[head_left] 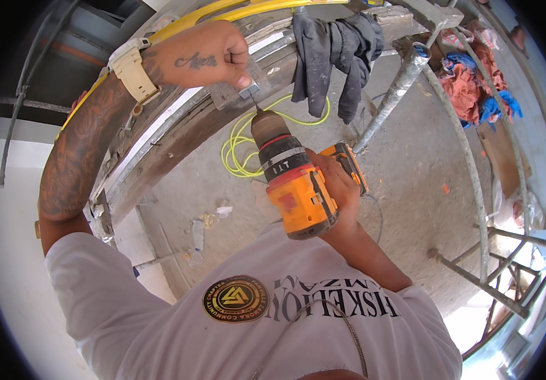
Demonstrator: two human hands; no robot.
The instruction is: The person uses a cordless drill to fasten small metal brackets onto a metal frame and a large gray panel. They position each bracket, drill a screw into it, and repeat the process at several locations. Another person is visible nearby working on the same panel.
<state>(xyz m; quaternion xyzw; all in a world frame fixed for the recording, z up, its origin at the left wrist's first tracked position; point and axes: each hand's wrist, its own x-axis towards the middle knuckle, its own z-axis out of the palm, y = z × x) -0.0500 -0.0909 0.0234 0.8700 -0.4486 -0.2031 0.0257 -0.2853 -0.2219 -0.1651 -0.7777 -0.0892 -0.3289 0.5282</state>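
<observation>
My right hand is wrapped round the grip of an orange and black cordless drill, whose battery shows beyond the fingers. The drill points away from my chest, and its thin bit meets or nearly meets a small grey metal piece. Closed with the thumb pressing down, my left hand pinches that piece at the edge of a worn wooden plank. Whether the bit has entered the metal cannot be made out.
Dark grey cloth drapes over the plank on the right. A yellow-green cable lies coiled on the concrete floor below. Metal scaffold tubes rise at right, near crumpled red and blue sacks. A yellow bar runs along the far side.
</observation>
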